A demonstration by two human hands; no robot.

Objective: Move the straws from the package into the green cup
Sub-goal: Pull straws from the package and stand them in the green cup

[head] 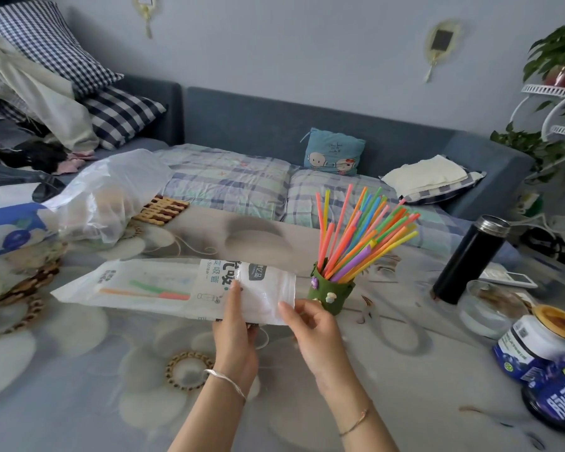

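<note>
We are holding the straw package point(163, 282) level, its mouth turned toward the green cup point(331, 293), probably so the two straws point(144, 285) left inside can be drawn out right beside it. Our left hand point(235, 334) is pinching the package near its mouth, thumb on top. Our right hand point(313, 331) is curling its fingers point(286, 308) round the mouth's edge, gripping only plastic. The two straws are lying well left of both hands. The colourful straws point(366, 230) are already standing in the cup on the desk point(111, 370).
</note>
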